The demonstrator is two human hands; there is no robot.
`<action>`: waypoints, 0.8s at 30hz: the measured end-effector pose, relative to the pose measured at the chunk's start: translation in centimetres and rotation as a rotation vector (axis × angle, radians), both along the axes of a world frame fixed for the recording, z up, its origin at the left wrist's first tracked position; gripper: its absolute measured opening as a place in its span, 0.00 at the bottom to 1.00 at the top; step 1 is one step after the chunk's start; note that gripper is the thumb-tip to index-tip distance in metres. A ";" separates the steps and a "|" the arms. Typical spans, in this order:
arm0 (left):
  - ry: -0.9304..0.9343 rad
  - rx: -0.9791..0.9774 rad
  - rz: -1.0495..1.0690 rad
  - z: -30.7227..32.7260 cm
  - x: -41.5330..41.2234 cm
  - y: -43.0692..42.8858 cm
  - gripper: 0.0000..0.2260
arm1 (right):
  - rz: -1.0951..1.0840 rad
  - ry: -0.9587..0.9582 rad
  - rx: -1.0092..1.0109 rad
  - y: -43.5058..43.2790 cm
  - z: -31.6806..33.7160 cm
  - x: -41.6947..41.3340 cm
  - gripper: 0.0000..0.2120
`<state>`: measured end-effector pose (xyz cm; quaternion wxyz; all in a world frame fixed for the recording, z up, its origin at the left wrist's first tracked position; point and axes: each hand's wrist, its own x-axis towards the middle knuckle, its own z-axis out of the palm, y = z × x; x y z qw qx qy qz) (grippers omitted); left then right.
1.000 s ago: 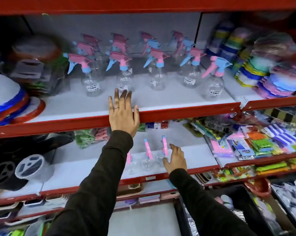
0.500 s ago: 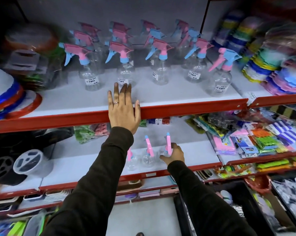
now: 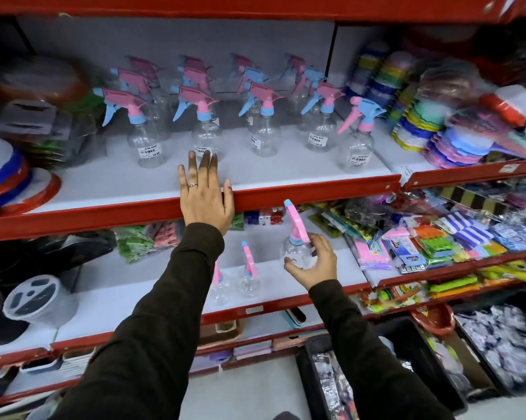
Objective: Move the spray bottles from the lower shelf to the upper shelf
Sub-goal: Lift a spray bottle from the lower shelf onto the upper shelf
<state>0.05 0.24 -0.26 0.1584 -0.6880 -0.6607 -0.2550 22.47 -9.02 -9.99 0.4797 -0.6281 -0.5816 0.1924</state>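
My right hand grips a clear spray bottle with a pink and blue head, lifted a little above the lower shelf. Two more clear spray bottles stand on that shelf: one in the middle and one partly hidden behind my left sleeve. My left hand lies flat with fingers apart on the red front edge of the upper shelf. Several spray bottles stand in rows on the upper shelf behind it.
Stacked coloured plates fill the upper shelf's right side, and round trays its left. Packets of sponges and cloths lie right of the lower shelf. A clear tub sits at lower left. Black crates stand below.
My right hand has closed on the rightmost lower-shelf bottle and raised it up and to the right. My left hand has stayed on the upper shelf edge.
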 end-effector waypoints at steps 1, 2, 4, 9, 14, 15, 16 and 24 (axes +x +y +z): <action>-0.002 0.001 -0.001 0.0 0.0 0.0 0.28 | -0.001 -0.003 0.033 0.1 0.7 0.1 0.27; -0.002 0.000 -0.003 0.0 0.0 0.0 0.28 | -0.006 -0.002 0.062 0.3 1.4 0.3 0.28; 0.001 -0.006 -0.005 -0.1 -0.1 0.0 0.28 | -0.003 -0.007 0.124 0.8 3.1 0.4 0.28; 0.001 -0.007 -0.012 -0.1 -0.2 0.1 0.29 | 0.002 0.030 0.309 2.7 7.4 0.1 0.27; 0.007 -0.004 -0.006 -0.1 -0.2 0.1 0.29 | -0.046 0.068 0.395 5.5 11.6 -0.3 0.24; 0.006 -0.001 -0.008 -0.1 -0.2 0.1 0.29 | -0.050 0.070 0.407 6.1 12.3 -0.4 0.24; 0.006 0.001 -0.009 -0.1 -0.2 0.1 0.29 | -0.052 0.070 0.411 6.7 12.9 -0.5 0.25; 0.014 0.008 -0.019 0.0 -0.3 0.1 0.29 | -0.015 0.033 0.237 11.0 14.8 -1.3 0.26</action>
